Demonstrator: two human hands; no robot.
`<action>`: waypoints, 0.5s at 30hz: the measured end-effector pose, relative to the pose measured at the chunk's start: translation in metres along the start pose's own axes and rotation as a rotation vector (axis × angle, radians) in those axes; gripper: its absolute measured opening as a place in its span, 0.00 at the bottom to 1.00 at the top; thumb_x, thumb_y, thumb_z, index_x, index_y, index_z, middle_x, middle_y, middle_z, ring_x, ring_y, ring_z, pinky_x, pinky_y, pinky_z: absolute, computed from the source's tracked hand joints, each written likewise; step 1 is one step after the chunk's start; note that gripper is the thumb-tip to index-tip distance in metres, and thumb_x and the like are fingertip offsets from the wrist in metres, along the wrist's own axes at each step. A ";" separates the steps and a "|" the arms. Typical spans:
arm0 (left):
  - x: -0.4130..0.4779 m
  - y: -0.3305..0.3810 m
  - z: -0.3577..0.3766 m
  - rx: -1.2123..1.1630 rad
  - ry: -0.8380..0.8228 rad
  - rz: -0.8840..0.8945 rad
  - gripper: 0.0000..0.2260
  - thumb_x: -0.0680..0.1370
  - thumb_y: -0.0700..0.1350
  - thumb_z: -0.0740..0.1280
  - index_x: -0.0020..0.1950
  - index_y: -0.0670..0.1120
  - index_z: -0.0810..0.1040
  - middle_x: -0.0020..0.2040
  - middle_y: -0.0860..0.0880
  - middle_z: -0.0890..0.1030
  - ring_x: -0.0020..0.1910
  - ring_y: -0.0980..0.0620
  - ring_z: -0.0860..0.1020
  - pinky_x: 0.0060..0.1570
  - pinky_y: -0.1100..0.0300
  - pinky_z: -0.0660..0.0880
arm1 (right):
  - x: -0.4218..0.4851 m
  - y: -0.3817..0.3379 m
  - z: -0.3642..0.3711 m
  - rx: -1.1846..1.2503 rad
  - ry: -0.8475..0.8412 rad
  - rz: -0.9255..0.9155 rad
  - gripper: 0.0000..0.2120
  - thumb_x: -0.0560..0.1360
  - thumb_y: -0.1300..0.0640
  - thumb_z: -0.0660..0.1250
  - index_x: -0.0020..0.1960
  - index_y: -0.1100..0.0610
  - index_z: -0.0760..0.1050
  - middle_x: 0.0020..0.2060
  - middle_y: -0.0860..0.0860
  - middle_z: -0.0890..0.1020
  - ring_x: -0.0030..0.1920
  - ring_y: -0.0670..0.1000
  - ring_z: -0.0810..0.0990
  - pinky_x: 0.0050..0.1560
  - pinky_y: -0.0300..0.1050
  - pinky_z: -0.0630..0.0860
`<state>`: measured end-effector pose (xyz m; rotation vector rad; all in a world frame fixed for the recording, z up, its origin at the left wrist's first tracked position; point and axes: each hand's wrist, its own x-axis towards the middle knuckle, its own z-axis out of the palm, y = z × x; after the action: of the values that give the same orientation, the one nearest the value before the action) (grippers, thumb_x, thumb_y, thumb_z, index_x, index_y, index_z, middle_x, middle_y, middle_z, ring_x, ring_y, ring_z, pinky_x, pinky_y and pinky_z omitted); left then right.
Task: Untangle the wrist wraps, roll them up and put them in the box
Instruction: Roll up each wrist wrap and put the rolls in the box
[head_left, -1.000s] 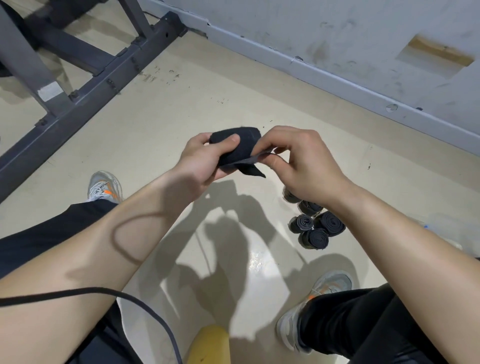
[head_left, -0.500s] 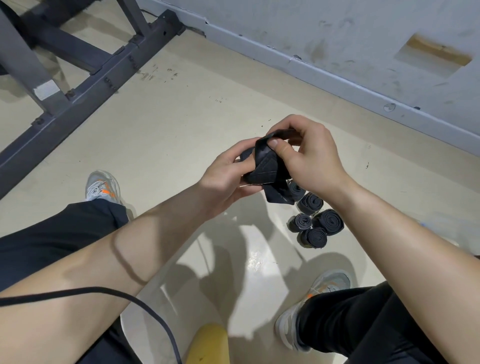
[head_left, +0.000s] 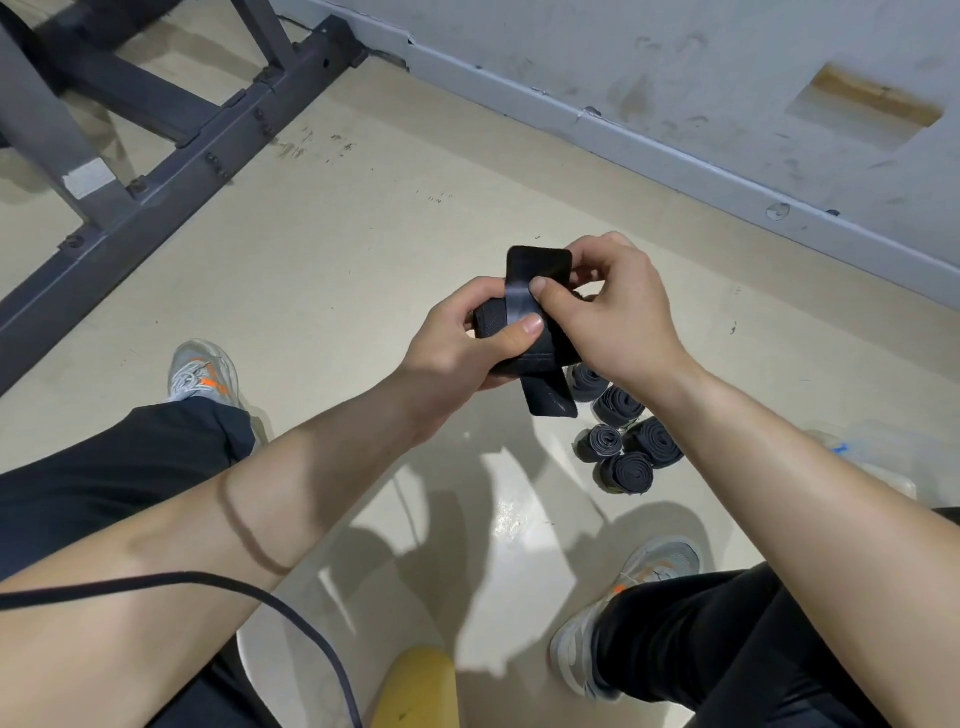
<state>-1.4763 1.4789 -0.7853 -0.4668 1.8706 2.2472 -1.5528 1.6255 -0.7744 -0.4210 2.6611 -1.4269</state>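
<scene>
**Wind the last turn tight**

Your left hand grips the black wrist wrap at the centre of view, with the thumb pressed on the roll. Your right hand pinches the loose end, which stands up at 12 o'clock. Pull that end taut across the roll with its edges square, pinning each turn under the left thumb. The finished rolls lie on the floor at 4 o'clock. No box plainly shows.
</scene>
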 end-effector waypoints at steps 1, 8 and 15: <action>-0.001 0.000 0.001 0.001 -0.006 0.003 0.10 0.81 0.42 0.71 0.62 0.49 0.79 0.53 0.48 0.81 0.50 0.52 0.83 0.51 0.54 0.83 | 0.001 0.002 0.000 0.015 -0.005 0.029 0.07 0.75 0.55 0.73 0.40 0.48 0.77 0.45 0.48 0.77 0.45 0.45 0.77 0.47 0.33 0.71; -0.002 -0.001 0.002 0.048 -0.069 0.061 0.23 0.81 0.39 0.70 0.68 0.51 0.61 0.58 0.41 0.79 0.47 0.52 0.83 0.49 0.58 0.83 | 0.004 0.010 0.006 0.255 -0.088 0.297 0.06 0.73 0.52 0.72 0.42 0.52 0.77 0.43 0.50 0.83 0.41 0.51 0.82 0.45 0.48 0.77; -0.001 -0.006 0.001 0.108 -0.074 0.052 0.14 0.80 0.40 0.72 0.64 0.48 0.75 0.57 0.46 0.78 0.49 0.56 0.82 0.47 0.59 0.82 | 0.008 0.019 0.003 0.512 -0.220 0.568 0.05 0.73 0.58 0.72 0.46 0.53 0.77 0.40 0.54 0.82 0.38 0.54 0.78 0.44 0.50 0.72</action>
<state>-1.4734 1.4815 -0.7898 -0.3178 1.9758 2.1495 -1.5639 1.6301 -0.7913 0.2000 1.9131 -1.6480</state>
